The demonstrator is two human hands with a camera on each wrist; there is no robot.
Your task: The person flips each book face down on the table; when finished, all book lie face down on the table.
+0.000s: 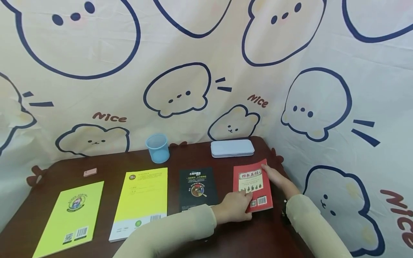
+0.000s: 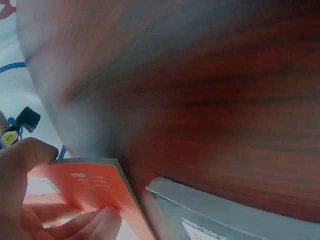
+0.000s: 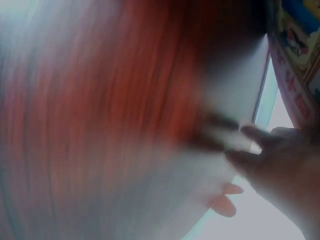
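Your left hand pinches the red book's near corner; your right hand lies with straight fingers along its right edge. The book sits at the counter's right end, beside the black book. Lift unevenly and it could slip off that edge.

We see a glossy dark wood table, a translucent plastic cup, a smooth paper-covered red book, and a matt cloth backdrop.
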